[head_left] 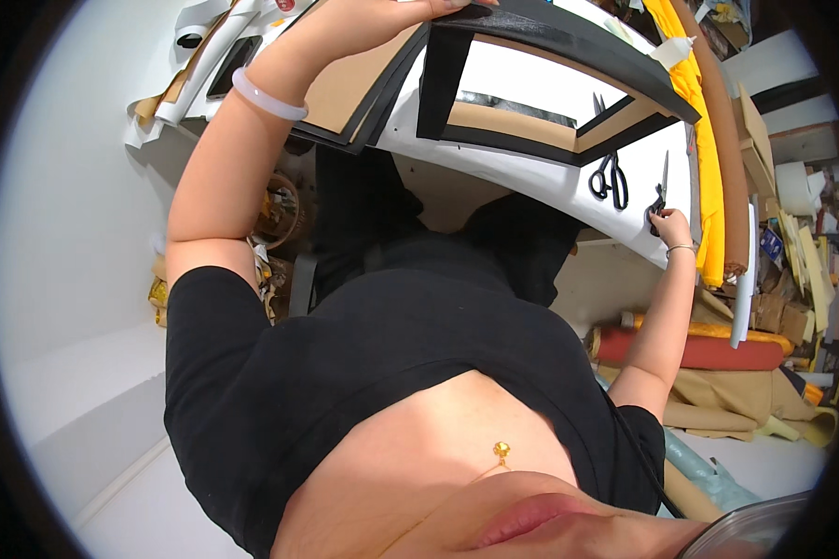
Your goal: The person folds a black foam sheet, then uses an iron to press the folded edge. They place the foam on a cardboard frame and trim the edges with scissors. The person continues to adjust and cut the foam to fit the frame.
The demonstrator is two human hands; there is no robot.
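Note:
My left hand [382,20] reaches to the top edge of the view. Its fingers, partly cut off there, grip the upper left corner of a black rectangular frame [443,84] with tan inner sides. The frame is tilted over the white table [494,168], which shows through its opening. On the right, my right hand [671,226] is closed on the black handles of a pair of scissors [661,194], blades pointing away from me. A second pair of black-handled scissors [610,182] lies just left of it, its blades partly hidden behind the frame.
Tan and black boards [354,88] lie left of the frame. A dark phone-like slab [235,67] and white rolls [205,65] sit farther left. A yellow sheet [710,205] and brown roll [736,233] line the right table edge. A red roll [736,349] lies below.

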